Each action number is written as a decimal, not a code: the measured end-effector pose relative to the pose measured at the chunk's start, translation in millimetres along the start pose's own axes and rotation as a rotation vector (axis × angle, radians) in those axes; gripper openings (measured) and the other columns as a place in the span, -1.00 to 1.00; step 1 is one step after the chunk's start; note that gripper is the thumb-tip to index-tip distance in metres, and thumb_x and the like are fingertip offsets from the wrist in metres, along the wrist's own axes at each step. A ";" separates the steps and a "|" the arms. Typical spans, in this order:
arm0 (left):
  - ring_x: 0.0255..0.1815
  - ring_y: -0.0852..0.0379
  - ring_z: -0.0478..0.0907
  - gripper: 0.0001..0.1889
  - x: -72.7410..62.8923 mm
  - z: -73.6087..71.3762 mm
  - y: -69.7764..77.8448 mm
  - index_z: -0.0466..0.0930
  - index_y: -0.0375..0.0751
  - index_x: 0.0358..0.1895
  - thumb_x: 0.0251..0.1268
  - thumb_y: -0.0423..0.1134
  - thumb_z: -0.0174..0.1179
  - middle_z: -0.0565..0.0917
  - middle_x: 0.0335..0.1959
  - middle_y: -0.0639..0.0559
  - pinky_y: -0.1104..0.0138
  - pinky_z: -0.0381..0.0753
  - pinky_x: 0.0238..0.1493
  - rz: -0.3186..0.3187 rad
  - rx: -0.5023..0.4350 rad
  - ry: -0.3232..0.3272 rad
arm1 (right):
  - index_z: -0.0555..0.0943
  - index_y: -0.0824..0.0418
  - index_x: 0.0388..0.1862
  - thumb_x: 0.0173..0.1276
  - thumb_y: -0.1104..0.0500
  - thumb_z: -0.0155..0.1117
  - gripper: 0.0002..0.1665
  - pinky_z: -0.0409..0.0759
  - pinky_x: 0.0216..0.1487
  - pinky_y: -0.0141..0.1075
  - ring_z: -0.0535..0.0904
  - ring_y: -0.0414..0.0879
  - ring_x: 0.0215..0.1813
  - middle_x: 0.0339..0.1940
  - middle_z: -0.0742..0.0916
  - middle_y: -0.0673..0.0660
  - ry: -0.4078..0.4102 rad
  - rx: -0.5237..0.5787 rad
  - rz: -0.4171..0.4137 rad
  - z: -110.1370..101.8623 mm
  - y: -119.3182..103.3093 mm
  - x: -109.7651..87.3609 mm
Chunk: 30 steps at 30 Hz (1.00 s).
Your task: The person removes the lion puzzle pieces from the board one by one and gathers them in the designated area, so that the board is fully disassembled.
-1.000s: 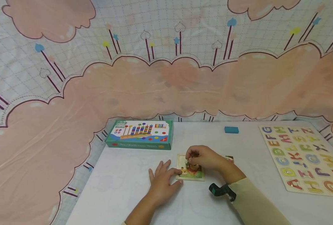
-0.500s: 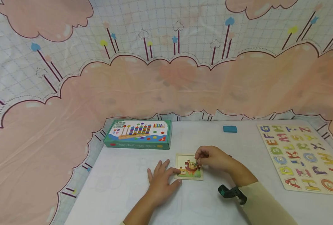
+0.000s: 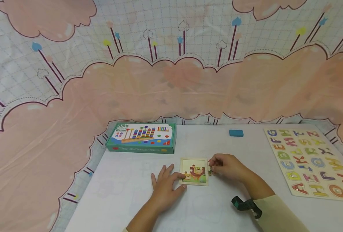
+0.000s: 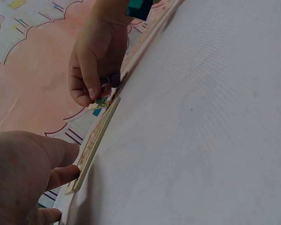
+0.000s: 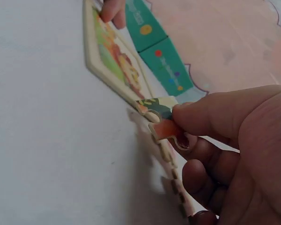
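A square wooden jigsaw tray (image 3: 186, 163) lies on the white table, partly filled with joined pieces showing a bear (image 3: 198, 170). My left hand (image 3: 166, 187) rests at its left side, fingers spread, a fingertip on the tray's edge. Just beyond the right edge, my right hand (image 3: 228, 165) pinches a jigsaw piece (image 5: 165, 128) between thumb and fingers. That piece has green and orange-red printing. More loose jigsaw pieces (image 5: 166, 150) lie in a row below it in the right wrist view; the hand mostly hides them from the head view.
A green ring game box (image 3: 141, 138) stands behind the tray to the left. Further back on the right sits a blue block (image 3: 236, 133). An alphabet board (image 3: 313, 161) covers the table's right side. A patterned cloth (image 3: 171, 93) hangs behind the table.
My right hand has moved right, from over the tray to beside its right edge, carrying the jigsaw piece. The bear picture is uncovered. My left hand stays at the tray.
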<state>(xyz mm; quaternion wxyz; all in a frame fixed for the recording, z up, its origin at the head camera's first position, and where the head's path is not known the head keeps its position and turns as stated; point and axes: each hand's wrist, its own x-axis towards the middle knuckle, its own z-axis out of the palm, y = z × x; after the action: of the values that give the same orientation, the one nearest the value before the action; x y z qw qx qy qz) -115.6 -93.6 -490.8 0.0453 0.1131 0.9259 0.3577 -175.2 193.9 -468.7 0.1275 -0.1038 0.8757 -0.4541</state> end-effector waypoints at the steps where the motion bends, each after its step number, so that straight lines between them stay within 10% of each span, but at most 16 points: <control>1: 0.72 -0.41 -0.08 -0.74 0.1 -0.1 -0.4 0.73 0.16 0.07 0.35 -0.02 0.39 0.29 0.65 -0.27 -0.58 -0.53 0.41 -0.001 0.001 -0.001 | 0.68 0.14 -0.18 0.43 0.33 0.39 -0.89 0.58 -0.18 -0.28 0.56 -0.05 -0.16 -0.30 0.67 0.02 0.010 -0.013 0.003 0.8 0.4 -1.4; 20: 0.73 -0.41 -0.10 -0.74 -1.1 -3.4 3.7 0.72 0.14 0.06 0.35 -0.03 0.39 0.28 0.65 -0.28 -0.56 -0.55 0.42 -0.016 -0.010 -0.008 | 0.70 0.02 -0.37 0.27 0.25 0.62 -0.79 0.55 -0.20 -0.24 0.53 -0.12 -0.27 -0.42 0.65 -0.09 0.124 -0.266 -0.024 9.9 -3.0 -4.3; 30: 0.72 -0.42 -0.08 -0.75 -1.0 -3.5 5.0 0.73 0.14 0.05 0.34 -0.04 0.39 0.30 0.64 -0.28 -0.57 -0.54 0.42 -0.009 -0.008 -0.001 | 0.71 0.02 -0.35 0.32 0.27 0.56 -0.81 0.55 -0.21 -0.25 0.53 -0.12 -0.26 -0.40 0.66 -0.09 0.131 -0.227 -0.040 7.7 -2.0 -6.2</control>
<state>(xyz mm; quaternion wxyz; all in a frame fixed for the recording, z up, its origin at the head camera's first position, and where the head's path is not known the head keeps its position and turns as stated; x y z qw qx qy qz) -114.3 -92.5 -484.8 0.0479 0.1090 0.9249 0.3612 -166.8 188.7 -470.6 0.0484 -0.1049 0.9257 -0.3603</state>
